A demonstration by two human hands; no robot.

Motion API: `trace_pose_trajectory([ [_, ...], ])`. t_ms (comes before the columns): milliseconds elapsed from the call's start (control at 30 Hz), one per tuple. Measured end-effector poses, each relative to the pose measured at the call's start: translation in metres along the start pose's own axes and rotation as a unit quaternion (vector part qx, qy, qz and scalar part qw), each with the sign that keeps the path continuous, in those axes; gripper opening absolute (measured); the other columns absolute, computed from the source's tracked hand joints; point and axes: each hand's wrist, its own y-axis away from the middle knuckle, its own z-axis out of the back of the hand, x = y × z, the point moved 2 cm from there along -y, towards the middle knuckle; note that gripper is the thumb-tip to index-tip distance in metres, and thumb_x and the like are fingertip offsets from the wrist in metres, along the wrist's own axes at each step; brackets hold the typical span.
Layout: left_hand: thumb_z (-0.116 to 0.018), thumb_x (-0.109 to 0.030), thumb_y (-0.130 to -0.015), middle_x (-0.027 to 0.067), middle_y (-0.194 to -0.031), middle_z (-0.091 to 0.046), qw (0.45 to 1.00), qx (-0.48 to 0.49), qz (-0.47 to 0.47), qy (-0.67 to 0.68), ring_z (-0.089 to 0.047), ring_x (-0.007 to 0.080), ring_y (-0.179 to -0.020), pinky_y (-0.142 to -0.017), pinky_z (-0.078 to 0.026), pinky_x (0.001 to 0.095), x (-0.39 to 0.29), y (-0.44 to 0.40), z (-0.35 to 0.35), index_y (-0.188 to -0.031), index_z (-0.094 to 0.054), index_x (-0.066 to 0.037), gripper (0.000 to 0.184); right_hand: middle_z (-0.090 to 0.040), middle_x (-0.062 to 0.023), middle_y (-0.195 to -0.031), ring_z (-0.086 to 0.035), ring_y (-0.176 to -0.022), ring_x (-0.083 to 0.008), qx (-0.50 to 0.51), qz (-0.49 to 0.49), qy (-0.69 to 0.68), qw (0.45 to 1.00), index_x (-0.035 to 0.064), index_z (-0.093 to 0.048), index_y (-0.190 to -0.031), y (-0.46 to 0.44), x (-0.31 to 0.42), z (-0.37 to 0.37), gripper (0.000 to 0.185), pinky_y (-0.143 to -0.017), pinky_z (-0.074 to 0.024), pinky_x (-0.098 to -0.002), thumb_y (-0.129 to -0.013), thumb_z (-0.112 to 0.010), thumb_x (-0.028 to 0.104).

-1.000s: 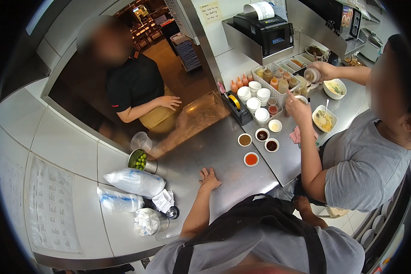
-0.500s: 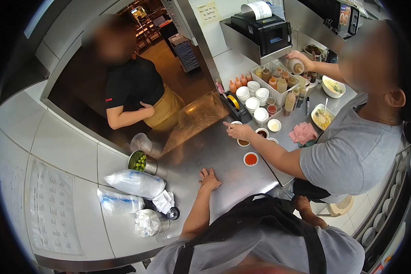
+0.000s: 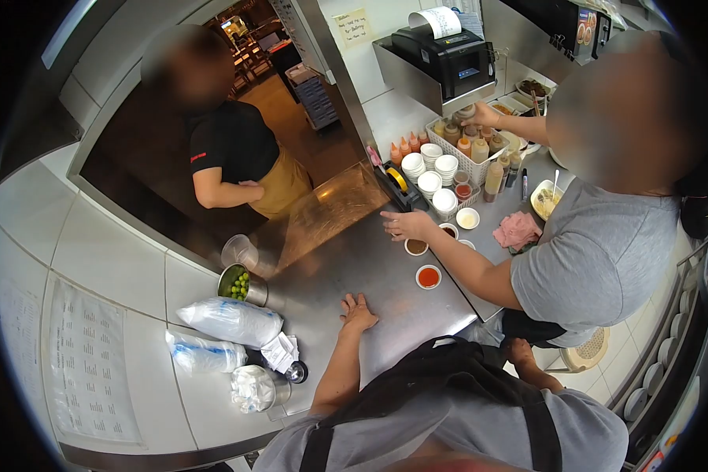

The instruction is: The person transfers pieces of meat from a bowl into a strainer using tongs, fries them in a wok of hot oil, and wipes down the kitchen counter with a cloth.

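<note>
My left hand (image 3: pixel 359 313) rests flat on the steel counter (image 3: pixel 322 346), its fingers spread and holding nothing. Beyond it to the right stands a small white cup of red sauce (image 3: pixel 429 276), apart from my fingers. My right hand (image 3: pixel 518 350) hangs low beside my dark apron (image 3: pixel 440 377), near the counter's front edge; its fingers are mostly hidden. A cup of brown sauce (image 3: pixel 417 246) sits farther back, beside a co-worker's hand (image 3: pixel 407 226).
A co-worker in grey stands at my right, one hand (image 3: pixel 482 116) at the basket of squeeze bottles (image 3: pixel 468 161). Stacked white cups (image 3: pixel 430 182) stand nearby. Wrapped plastic packs (image 3: pixel 232 321) and a pot of green fruit (image 3: pixel 244 285) line the left. Another person stands beyond the hatch.
The co-worker's far hand has moved left, bringing a bottle to the basket, and their head has leaned forward. My left hand stays on the counter.
</note>
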Motion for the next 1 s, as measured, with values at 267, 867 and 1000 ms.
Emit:
trace_pose_trajectory([
  [267, -0.065, -0.027, -0.073, 0.0179, -0.152, 0.003, 1.000, -0.007, -0.008, 0.013, 0.002, 0.0389, -0.139, -0.108, -0.017, 0.0569, -0.002, 0.008, 0.004, -0.145, -0.016, -0.011, 0.089, -0.064, -0.0261, -0.087, -0.063, -0.088, -0.0383, 0.000, -0.016, 0.046, 0.999, 0.0001, -0.069, -0.081, -0.011, -0.029, -0.029, 0.023, -0.084, -0.0496, -0.0457, -0.073, -0.058, 0.019],
  [867, -0.064, -0.028, -0.073, 0.0150, -0.152, 0.001, 1.000, -0.021, -0.015, 0.010, 0.001, 0.0368, -0.140, -0.110, -0.017, 0.0542, 0.003, 0.008, -0.006, -0.146, -0.015, -0.011, 0.089, -0.064, -0.0212, -0.083, -0.063, -0.081, -0.0386, -0.010, -0.012, 0.030, 0.999, 0.0101, -0.070, -0.085, 0.039, -0.005, 0.005, 0.020, -0.078, -0.0512, -0.0462, -0.077, -0.056, 0.021],
  [1000, -0.059, -0.026, -0.077, 0.0147, -0.152, 0.001, 1.000, -0.012, 0.011, 0.005, 0.001, 0.0363, -0.140, -0.110, -0.016, 0.0540, -0.004, 0.012, -0.006, -0.146, -0.014, -0.010, 0.084, -0.065, -0.0211, -0.083, -0.064, -0.082, -0.0373, -0.040, -0.016, 0.001, 0.999, 0.0081, -0.070, -0.083, 0.062, -0.016, 0.016, 0.020, -0.078, -0.0508, -0.0453, -0.074, -0.055, 0.018],
])
